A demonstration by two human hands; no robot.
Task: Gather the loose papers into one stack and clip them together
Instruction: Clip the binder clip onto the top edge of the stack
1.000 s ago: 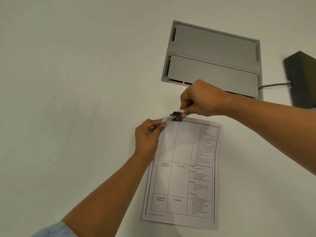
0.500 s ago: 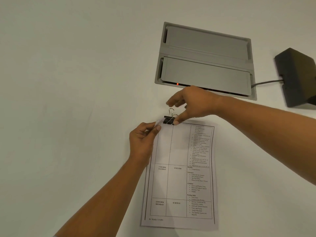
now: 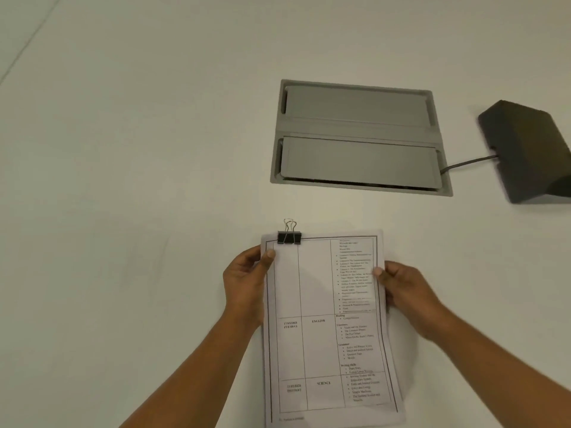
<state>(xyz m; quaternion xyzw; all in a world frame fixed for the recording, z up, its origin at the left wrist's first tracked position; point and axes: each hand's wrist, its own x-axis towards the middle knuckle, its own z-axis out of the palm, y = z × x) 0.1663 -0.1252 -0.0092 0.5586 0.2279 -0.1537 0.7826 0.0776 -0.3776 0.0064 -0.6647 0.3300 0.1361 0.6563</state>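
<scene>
A stack of printed papers point(image 3: 321, 335) with a timetable grid is held over the white table. A black binder clip point(image 3: 289, 237) with its silver handles up grips the stack's top edge near the left corner. My left hand point(image 3: 245, 282) holds the stack's left edge, thumb on top of the sheet. My right hand point(image 3: 404, 288) holds the right edge, thumb on the page. The stack looks slightly lifted and tilted toward me.
A grey cable hatch point(image 3: 358, 137) with two lids is set into the white table point(image 3: 123, 180) beyond the papers. A dark wedge-shaped box point(image 3: 531, 149) with a cable stands at the far right.
My right hand let go of the binder clip and moved down to grip the stack's right edge. My left hand slid down the left edge. The clip stays on the papers.
</scene>
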